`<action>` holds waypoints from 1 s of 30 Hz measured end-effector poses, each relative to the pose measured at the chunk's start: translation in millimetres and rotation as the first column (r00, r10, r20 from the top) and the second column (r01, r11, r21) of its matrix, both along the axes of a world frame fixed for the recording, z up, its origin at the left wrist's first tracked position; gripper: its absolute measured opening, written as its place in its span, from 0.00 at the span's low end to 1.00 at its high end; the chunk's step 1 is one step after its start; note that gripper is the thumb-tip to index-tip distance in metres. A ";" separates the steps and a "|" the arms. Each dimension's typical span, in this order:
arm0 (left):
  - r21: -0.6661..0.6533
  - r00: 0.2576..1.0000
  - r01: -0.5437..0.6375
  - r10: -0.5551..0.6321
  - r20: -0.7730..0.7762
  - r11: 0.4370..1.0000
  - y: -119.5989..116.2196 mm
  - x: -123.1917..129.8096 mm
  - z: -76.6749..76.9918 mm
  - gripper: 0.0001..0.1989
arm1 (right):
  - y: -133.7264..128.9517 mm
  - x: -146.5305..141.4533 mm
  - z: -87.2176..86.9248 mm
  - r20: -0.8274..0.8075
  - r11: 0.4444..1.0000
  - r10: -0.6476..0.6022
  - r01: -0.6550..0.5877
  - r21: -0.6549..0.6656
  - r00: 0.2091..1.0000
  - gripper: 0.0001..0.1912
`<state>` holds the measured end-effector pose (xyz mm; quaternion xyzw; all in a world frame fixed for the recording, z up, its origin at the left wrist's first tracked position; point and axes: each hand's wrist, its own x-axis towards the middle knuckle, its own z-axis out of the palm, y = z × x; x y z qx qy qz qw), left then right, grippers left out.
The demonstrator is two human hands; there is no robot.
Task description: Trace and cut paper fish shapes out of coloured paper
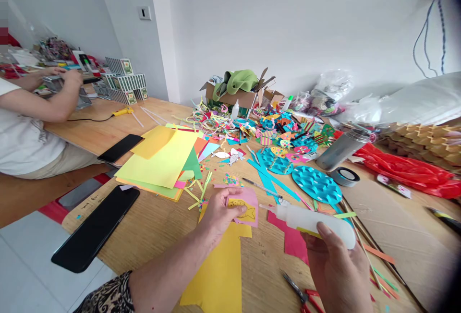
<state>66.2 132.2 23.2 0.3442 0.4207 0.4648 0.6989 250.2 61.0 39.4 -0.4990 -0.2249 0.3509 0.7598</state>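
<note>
Between the thumb and fingers of my left hand (220, 213) is a pink paper piece (253, 195) with a yellow paper bearing a drawn fish (248, 212) lying on it. My right hand (336, 260) grips a white squeeze glue bottle (306, 219), tilted nearly flat. Its thin nozzle points left, close to the pink paper's right edge. Yellow paper (216, 274) lies on the table under my left wrist. Red paper (293, 238) sits below the bottle, and red-handled scissors (300, 294) are near my right hand.
Colored paper sheets (158, 159) and two phones (95, 229) lie on the left. Blue round paper pieces (317, 185), decorated paper fish (279, 152), a metal flask (340, 150) and tape (345, 176) stand to the right. A co-worker (39, 111) sits at far left, near a yellow glue gun (123, 111).
</note>
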 end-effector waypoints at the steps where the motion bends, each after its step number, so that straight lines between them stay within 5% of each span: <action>1: -0.010 1.000 0.009 -0.009 0.001 1.000 -0.1 -0.2 0.4 0.23 | 0.4 0.4 0.6 -0.009 1.000 -0.004 0.004 0.007 1.000 0.13; 9: -0.022 0.999 0.049 -0.049 0.000 0.999 -3.0 -0.6 2.7 0.23 | 4.7 -4.3 8.3 -0.092 0.999 -0.015 0.018 0.034 0.996 0.12; 19: -0.053 0.971 0.147 -0.135 0.195 0.988 -2.0 -2.1 0.9 0.25 | 8.7 -3.8 14.0 -0.167 0.999 -0.026 0.033 0.039 0.986 0.13; 30: -0.082 0.980 0.117 -0.102 0.169 0.990 0.3 -2.7 3.1 0.19 | 11.3 -1.2 11.6 -0.250 1.000 0.021 -0.016 0.021 0.968 0.16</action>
